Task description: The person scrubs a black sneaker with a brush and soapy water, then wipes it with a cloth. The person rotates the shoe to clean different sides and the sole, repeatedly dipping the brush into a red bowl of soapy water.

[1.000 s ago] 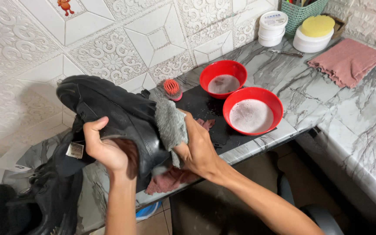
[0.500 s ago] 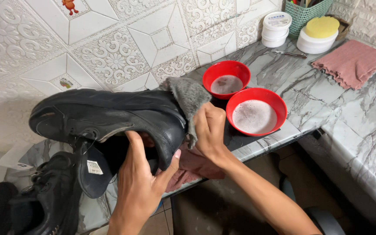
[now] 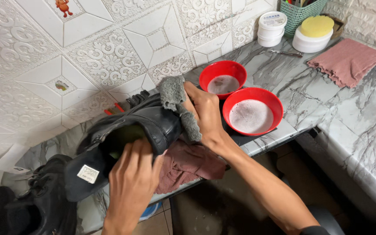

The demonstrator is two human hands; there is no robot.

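The black shoe (image 3: 149, 124) has turned heel-outward, left hand (image 3: 133, 174) gripping it, right hand (image 3: 205, 115) pressing the grey cloth (image 3: 177, 102) against it.

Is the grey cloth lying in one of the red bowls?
No, the right hand presses the grey cloth against the black shoe, beside the red bowls.

White tag (image 3: 87, 173) (shoe tongue (image 3: 81, 178))

This looks like a home corner used for cleaning shoes. The wall (image 3: 88, 52) has white tiles with raised flower patterns. A grey marble bench (image 3: 310, 95) carries two red bowls (image 3: 252, 114) with foamy water, white round tubs (image 3: 271, 28), a pink cloth (image 3: 349, 61) and a green basket (image 3: 303, 13). Black shoes (image 3: 35, 209) lie at the left.
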